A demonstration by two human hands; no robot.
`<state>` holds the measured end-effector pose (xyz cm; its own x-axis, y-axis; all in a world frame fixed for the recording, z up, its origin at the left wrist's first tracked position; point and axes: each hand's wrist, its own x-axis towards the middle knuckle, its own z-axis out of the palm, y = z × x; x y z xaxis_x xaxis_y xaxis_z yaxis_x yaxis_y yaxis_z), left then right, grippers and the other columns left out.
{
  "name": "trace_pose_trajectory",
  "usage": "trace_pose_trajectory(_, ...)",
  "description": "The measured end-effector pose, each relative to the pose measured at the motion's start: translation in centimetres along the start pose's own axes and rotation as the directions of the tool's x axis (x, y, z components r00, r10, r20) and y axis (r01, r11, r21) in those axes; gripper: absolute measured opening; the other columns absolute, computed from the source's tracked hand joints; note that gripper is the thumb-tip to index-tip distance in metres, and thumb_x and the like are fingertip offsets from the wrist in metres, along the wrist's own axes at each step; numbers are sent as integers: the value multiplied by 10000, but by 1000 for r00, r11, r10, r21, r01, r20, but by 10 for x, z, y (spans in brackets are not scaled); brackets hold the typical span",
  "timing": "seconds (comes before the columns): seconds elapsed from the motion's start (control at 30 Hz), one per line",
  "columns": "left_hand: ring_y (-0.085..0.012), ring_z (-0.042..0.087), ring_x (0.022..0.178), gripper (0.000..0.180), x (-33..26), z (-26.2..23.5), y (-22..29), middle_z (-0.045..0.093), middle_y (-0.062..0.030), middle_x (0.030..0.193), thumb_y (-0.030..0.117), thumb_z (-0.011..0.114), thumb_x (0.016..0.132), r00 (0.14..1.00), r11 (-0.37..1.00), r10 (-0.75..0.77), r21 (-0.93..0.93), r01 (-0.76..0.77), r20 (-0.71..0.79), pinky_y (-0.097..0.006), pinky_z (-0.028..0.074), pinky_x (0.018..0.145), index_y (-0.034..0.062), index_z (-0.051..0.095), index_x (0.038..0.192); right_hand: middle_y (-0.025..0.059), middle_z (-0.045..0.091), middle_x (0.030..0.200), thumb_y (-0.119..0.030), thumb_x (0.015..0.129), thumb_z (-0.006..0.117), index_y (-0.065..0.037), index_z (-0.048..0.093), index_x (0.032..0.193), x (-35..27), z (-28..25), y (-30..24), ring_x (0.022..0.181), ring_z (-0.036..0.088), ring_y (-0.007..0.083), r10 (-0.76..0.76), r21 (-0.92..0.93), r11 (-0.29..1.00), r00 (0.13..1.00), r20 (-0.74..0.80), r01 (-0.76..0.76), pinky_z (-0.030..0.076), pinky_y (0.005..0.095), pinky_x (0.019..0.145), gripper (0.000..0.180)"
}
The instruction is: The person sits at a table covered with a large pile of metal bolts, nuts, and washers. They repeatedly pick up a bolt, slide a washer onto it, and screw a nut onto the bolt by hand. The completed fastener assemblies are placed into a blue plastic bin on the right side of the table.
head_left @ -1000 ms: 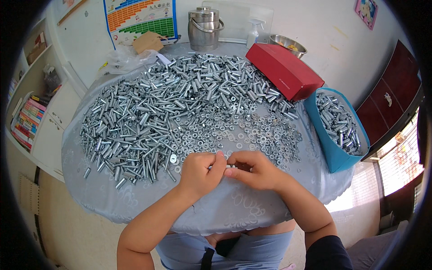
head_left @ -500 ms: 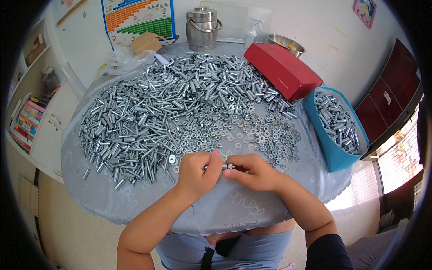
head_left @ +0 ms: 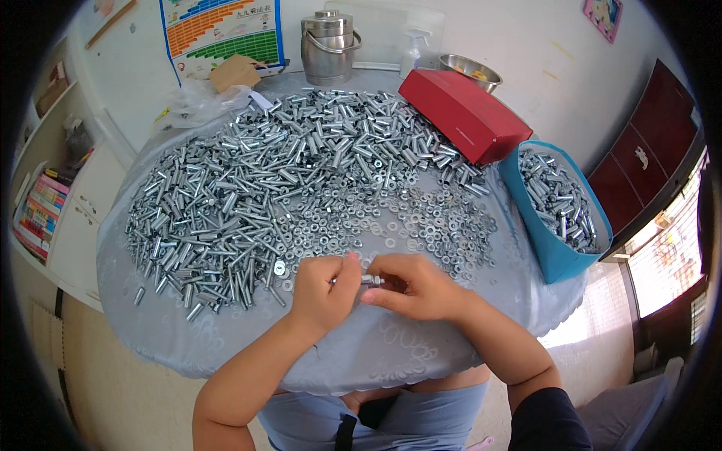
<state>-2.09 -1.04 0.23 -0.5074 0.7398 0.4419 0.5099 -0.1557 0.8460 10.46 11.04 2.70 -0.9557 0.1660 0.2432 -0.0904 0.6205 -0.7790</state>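
My left hand is closed in a fist round a silver expansion bolt, whose nut end sticks out to the right. My right hand curls its thumb and fingers about that nut end, facing the left hand. Part of the bolt is hidden inside the left fist. Just beyond my hands lie loose washers and nuts, with more flat washers to the right. A large heap of silver metal sleeves and bolts spreads over the left and far table.
A blue fabric bin full of metal bolts stands at the right table edge. Beside it lies a red box. Along the back are a steel pot, a spray bottle, a steel bowl and a plastic bag.
The whole view has shifted slightly. Both hands stay together at the bolt; the right thumb and fingers have changed their position around the nut end, exposing more of it.
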Motion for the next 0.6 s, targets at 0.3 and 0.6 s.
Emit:
trace_pose_trajectory(0.3,-221,420,339,365,2,-1,1,444,-132,427,100,505,846,998,995,67,67,-68,14,-340,281,365,-27,475,505,75,462,563,-294,912,514,-13,526,785,-2,-2,6,505,432,178,-1,87,996,997,81,-6,374,331,497,309)
trace_pose_trajectory(0.6,-284,454,382,328,1,-3,4,473,-121,472,93,488,852,957,939,289,186,-291,37,-346,313,374,10,509,535,-27,306,515,-267,944,450,-94,384,577,1,-1,-1,458,283,85,273,718,493,871,409,-491,255,249,438,412)
